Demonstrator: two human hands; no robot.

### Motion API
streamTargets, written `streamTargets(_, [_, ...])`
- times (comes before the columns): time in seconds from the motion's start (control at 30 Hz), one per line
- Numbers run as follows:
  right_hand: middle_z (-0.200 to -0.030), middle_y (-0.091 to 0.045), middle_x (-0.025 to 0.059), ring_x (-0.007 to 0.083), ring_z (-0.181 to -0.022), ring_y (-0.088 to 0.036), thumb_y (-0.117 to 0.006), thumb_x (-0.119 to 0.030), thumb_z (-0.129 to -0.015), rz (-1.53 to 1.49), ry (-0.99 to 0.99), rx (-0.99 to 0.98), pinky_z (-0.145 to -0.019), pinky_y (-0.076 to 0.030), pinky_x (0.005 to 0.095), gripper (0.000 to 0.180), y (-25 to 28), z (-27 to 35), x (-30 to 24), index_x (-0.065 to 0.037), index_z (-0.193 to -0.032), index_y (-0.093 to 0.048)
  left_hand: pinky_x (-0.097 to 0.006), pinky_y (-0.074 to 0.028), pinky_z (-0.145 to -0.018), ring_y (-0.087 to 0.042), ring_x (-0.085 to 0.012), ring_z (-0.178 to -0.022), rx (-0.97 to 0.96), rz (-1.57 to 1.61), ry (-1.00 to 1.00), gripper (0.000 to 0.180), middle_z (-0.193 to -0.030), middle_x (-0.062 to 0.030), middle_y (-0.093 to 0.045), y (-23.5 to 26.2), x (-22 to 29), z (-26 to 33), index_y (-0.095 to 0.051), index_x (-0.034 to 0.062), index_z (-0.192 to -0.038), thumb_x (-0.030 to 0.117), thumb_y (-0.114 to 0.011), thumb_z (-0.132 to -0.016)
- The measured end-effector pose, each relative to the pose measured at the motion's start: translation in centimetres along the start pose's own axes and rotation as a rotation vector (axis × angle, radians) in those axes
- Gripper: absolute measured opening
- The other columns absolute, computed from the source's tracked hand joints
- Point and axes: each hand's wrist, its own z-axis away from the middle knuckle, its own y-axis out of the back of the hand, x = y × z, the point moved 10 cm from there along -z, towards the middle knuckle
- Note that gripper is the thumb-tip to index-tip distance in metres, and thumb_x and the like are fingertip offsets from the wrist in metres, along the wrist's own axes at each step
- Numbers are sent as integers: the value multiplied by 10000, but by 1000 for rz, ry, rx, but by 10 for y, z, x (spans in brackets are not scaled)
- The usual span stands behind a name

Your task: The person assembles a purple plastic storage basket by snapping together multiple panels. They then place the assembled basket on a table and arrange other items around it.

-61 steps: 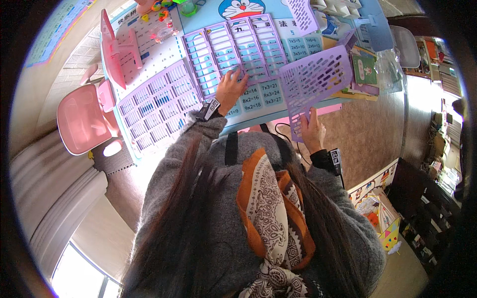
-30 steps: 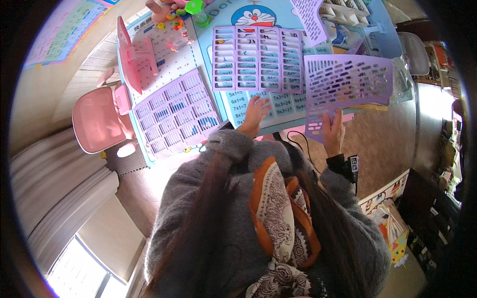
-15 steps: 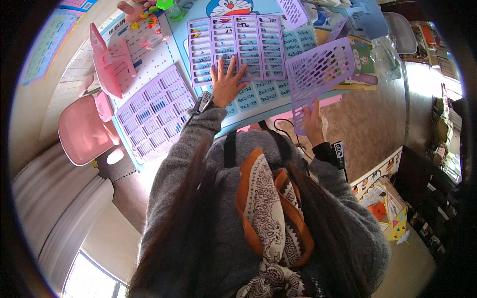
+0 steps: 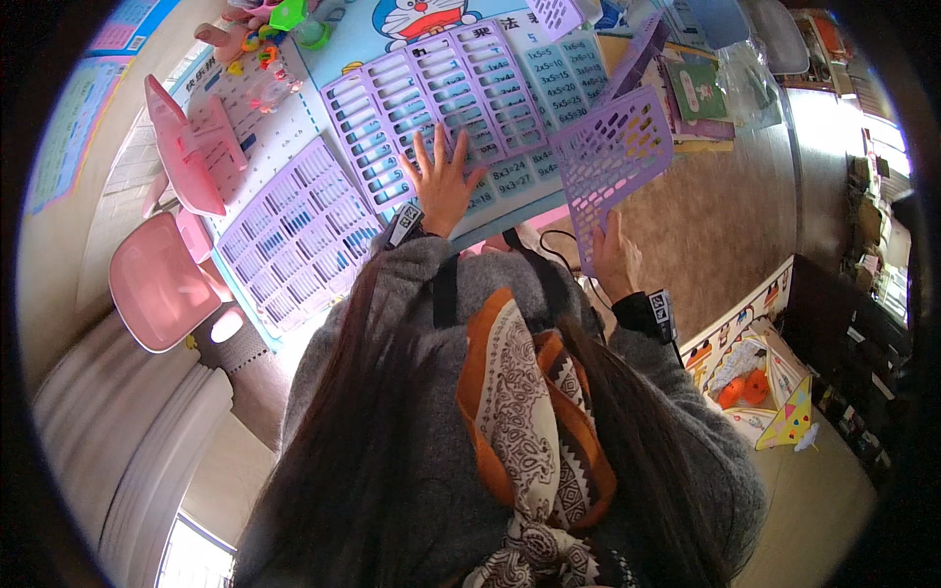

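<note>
My left hand (image 4: 439, 186) lies with fingers spread on a flat purple panel (image 4: 431, 83) with rows of slots, which rests at a slant on the blue printed table mat (image 4: 549, 69). Through its slots the mat shows. My right hand (image 4: 616, 263) grips the near end of a purple perforated panel (image 4: 618, 147) and holds it tilted up at the table's right edge. Its far part has large elongated holes. To the left of my left forearm lies another slotted purple panel (image 4: 294, 240).
Pink folding stand (image 4: 186, 147) and small toys (image 4: 265, 59) are at the far left, a pink chair (image 4: 162, 279) beside the table. Another perforated purple piece (image 4: 554, 15), a dark purple strip (image 4: 637, 59) and a green booklet (image 4: 698, 93) lie at the far right. A basket (image 4: 750, 382) stands on the floor.
The slotted panel under my left hand has turned counterclockwise and now lies more slanted. The view has shifted a little too. My right hand still holds the perforated panel, slightly lower.
</note>
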Motion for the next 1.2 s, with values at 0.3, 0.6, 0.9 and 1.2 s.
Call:
streamTargets(0.3, [-755, -616, 198, 390, -674, -592, -451, -253, -903, 335, 63, 156, -557, -428, 466, 336, 6, -1, 2, -54, -1168, -394, -641, -143, -1008, -149, -357, -1344, 54, 48, -131, 576, -1450, -56, -239, -25, 42, -59, -415, 250, -1323, 563, -457, -841])
streamTargets(0.6, [-745, -594, 232, 400, -642, -575, -444, -255, -914, 239, 426, 244, -520, -425, 457, 329, 4, -2, -35, -45, -1163, -394, -671, -118, -1000, -98, -394, -1351, -41, 11, -258, 550, -1470, -34, -213, -42, 51, -58, -425, 345, -1310, 625, -389, -838])
streamTargets(0.9, [-751, -616, 208, 398, -647, -585, -438, -283, -912, 354, 173, 89, -534, -425, 501, 335, -17, -35, 2, -87, -1177, -380, -673, -139, -990, -121, -398, -1345, -36, 29, -271, 554, -1458, -51, -238, -35, 53, -59, -445, 321, -1300, 620, -412, -835])
streamTargets(1.2, [-712, -615, 199, 387, -624, -594, -441, -211, -902, 400, 379, 256, -511, -433, 489, 355, -11, -130, -76, 3, -1184, -411, -676, -178, -972, -148, -399, -1337, -33, 79, -274, 533, -1447, -70, -259, -26, 54, -60, -464, 311, -1285, 568, -494, -820])
